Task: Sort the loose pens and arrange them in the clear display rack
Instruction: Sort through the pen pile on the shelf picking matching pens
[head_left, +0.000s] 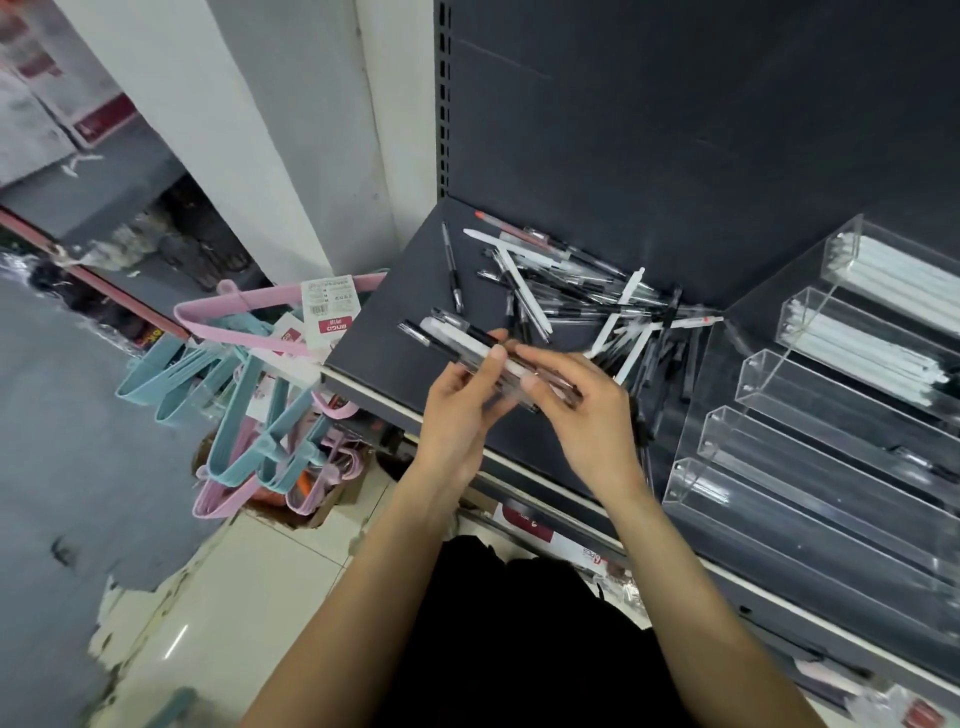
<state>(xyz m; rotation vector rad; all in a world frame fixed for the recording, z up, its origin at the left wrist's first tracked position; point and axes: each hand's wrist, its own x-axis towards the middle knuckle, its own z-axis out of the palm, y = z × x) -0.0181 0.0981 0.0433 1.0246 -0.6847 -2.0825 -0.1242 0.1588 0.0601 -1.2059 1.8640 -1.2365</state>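
Observation:
A heap of loose pens (566, 291), black, clear and white, lies on the dark grey shelf (395, 291). Above the shelf's front edge, my left hand (462, 405) grips a small bundle of pens (452, 332) with black and clear barrels. My right hand (576, 410) pinches the same bundle at its right end. The clear display rack (810, 467) stands on the right of the shelf with several stepped troughs. White pens (893, 280) fill its two upper troughs, and a dark pen (919, 465) lies in a lower one.
Pink and blue plastic hangers (249, 384) hang in a bunch left of the shelf, over a cardboard box on the tiled floor. A white pillar (291, 130) rises behind them. The shelf's dark back panel (675, 104) closes off the rear.

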